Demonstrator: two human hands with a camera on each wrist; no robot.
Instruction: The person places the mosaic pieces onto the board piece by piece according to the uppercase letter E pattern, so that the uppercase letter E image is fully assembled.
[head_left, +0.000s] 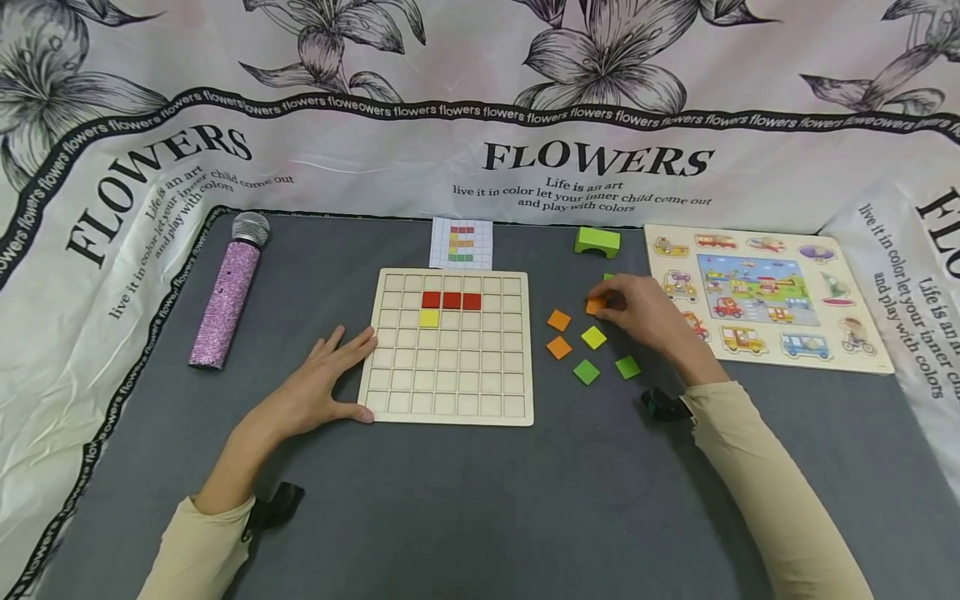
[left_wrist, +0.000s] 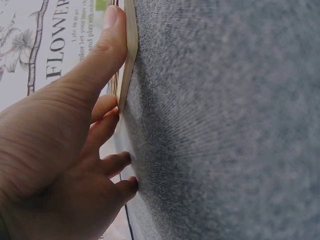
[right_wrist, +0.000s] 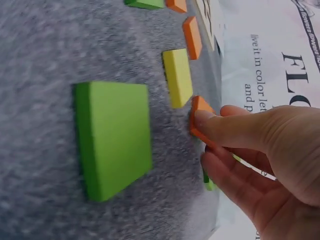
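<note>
A pale wooden grid board (head_left: 450, 358) lies on the grey cloth, with red tiles (head_left: 452, 301) in a row and one yellow tile (head_left: 429, 318) just below the leftmost. My left hand (head_left: 318, 392) rests at the board's left edge, thumb and fingers spread and touching it. In the right wrist view, thumb and fingers of my right hand (right_wrist: 260, 155) pinch an orange tile (right_wrist: 200, 117). Around that hand lie loose tiles: orange (head_left: 558, 320), yellow (head_left: 593, 337) and green (head_left: 627, 367). Another green tile (head_left: 608, 277) is partly hidden behind the right hand.
A small printed pattern card (head_left: 461, 243) touches the board's far edge. Behind the tiles stands a green arch block (head_left: 597, 242). A picture puzzle board (head_left: 840, 357) lies at the right, and a pink glittery microphone (head_left: 228, 296) at the left. Flower-printed sheeting (head_left: 360, 158) borders the cloth.
</note>
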